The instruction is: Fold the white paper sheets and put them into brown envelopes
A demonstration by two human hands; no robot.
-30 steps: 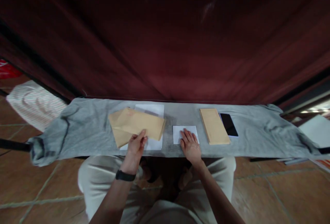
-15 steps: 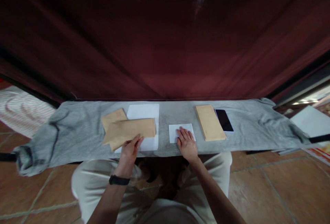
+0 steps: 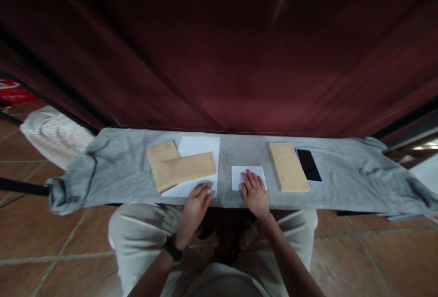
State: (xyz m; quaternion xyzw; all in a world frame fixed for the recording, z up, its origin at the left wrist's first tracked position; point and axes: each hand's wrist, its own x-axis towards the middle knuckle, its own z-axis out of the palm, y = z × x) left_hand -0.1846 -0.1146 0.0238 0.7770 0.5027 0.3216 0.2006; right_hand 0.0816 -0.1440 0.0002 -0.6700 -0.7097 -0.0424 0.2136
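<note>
My right hand [image 3: 255, 195] lies flat, fingers spread, on a small white folded sheet of paper [image 3: 237, 178]. My left hand [image 3: 197, 203] is over the near edge of a larger white paper stack [image 3: 200, 145]; its fingers are bent and slightly apart, with nothing seen in them. Just beyond that hand, a brown envelope [image 3: 191, 167] rests across the white paper. It overlaps another brown envelope [image 3: 162, 152] on the left. To the right of my right hand lies a stack of brown envelopes [image 3: 289, 167].
A dark-screened phone [image 3: 308, 165] lies against the right envelope stack. Grey cloth [image 3: 119, 169] covers the narrow table. A dark red curtain-like sheet [image 3: 226, 82] rises behind it. At the far left hangs a striped cloth [image 3: 59, 135].
My left hand has let go of the brown envelope, which now lies on the other envelope and white paper, and has moved right and nearer me. My right hand stays on the small paper.
</note>
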